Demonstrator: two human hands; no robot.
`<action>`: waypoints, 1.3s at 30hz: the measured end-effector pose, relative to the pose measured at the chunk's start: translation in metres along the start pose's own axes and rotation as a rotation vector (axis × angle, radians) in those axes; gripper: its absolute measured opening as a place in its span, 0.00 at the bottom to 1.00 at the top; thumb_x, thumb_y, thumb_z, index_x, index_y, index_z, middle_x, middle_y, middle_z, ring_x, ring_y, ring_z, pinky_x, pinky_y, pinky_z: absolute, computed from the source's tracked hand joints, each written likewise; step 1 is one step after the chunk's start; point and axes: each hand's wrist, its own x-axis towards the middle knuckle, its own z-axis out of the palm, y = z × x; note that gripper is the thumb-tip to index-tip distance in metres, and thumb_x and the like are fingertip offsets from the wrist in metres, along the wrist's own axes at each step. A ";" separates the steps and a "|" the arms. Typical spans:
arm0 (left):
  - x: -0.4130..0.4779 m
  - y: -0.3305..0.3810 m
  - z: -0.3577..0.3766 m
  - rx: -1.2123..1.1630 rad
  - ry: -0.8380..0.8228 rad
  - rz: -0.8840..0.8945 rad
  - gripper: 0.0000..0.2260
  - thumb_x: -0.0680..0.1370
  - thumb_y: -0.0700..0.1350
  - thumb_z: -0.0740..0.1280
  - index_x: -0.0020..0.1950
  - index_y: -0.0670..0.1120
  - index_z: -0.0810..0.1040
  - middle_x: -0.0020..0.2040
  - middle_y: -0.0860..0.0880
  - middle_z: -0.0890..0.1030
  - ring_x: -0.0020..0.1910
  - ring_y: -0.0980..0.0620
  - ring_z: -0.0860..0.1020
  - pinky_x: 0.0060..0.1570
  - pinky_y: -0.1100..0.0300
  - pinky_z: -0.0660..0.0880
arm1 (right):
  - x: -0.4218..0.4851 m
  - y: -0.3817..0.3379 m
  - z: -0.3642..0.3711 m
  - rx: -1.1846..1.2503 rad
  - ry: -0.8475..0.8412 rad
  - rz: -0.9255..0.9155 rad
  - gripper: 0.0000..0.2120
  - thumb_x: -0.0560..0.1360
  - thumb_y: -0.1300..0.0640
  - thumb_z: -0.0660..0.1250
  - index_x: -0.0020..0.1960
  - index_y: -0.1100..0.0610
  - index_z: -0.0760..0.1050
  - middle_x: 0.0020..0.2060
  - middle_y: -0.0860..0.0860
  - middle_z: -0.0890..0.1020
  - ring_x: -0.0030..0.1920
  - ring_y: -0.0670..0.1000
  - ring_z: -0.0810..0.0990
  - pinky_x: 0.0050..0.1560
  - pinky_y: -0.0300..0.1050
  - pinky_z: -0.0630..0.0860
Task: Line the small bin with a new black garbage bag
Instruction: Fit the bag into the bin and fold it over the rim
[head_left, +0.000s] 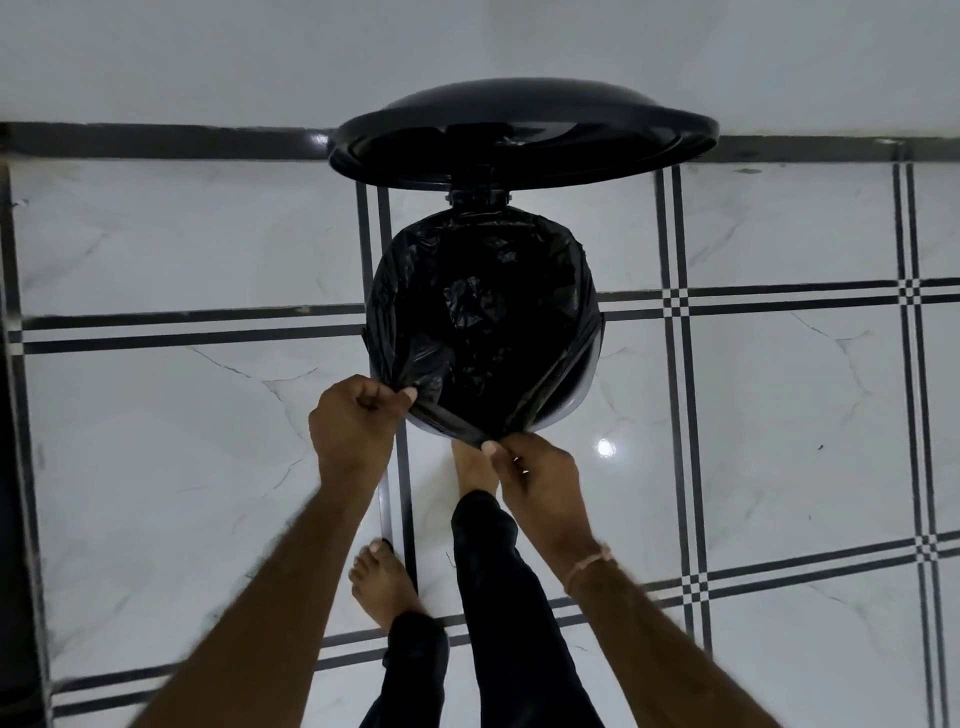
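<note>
You are standing over a small round bin (582, 395) on white marble-look floor tiles (779, 389) crossed by paired black stripes. Its wide black domed lid (519, 130) stands raised at the far side on the hinge. A black plastic garbage bag (483, 312) sits inside the bin, its crinkled bottom bunched near the middle and its mouth spread open. At the far side and on both flanks the bag's edge is turned down over the rim. At the near side it is not over yet. There the edge runs as a taut band between your two hands, and the bin's pale wall shows below it and at the near right.

Your left hand (358, 421) is curled into a fist at the near-left of the rim, with thumb and fingers pinching the bag's edge and pulling it outward. Your right hand (540, 478) is just beside the nearest point of the rim, its fingertips closed in a pinch on the same edge. A thin thread band (587, 566) circles that wrist.

Your bare right foot (472, 467) is set forward with the toes under the bin's near edge. Whether it presses a pedal, you cannot tell from here. Your bare left foot (382, 582) rests further back on the tiles. Both legs are in black trousers (493, 597). A bright spot of reflected light (605, 448) shines on the floor near the bin's right.
</note>
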 end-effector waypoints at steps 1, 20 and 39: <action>-0.001 0.000 0.002 0.006 0.003 -0.031 0.14 0.73 0.54 0.79 0.41 0.44 0.82 0.35 0.53 0.82 0.39 0.50 0.81 0.46 0.57 0.76 | -0.002 -0.003 0.006 -0.013 -0.007 -0.011 0.17 0.82 0.43 0.63 0.48 0.54 0.83 0.34 0.45 0.80 0.33 0.43 0.76 0.36 0.40 0.73; -0.023 -0.018 0.014 -0.400 -0.027 -0.172 0.08 0.78 0.38 0.74 0.43 0.39 0.77 0.37 0.43 0.81 0.36 0.49 0.80 0.41 0.56 0.81 | -0.017 -0.032 0.033 0.817 -0.110 0.677 0.21 0.85 0.41 0.61 0.65 0.53 0.82 0.63 0.54 0.85 0.42 0.43 0.84 0.42 0.39 0.77; -0.024 -0.017 0.023 -0.174 0.173 0.028 0.08 0.79 0.43 0.74 0.44 0.42 0.79 0.35 0.48 0.83 0.37 0.48 0.83 0.38 0.76 0.69 | -0.019 -0.037 0.053 0.778 -0.121 0.651 0.21 0.85 0.42 0.61 0.64 0.55 0.82 0.62 0.46 0.85 0.43 0.45 0.81 0.39 0.37 0.77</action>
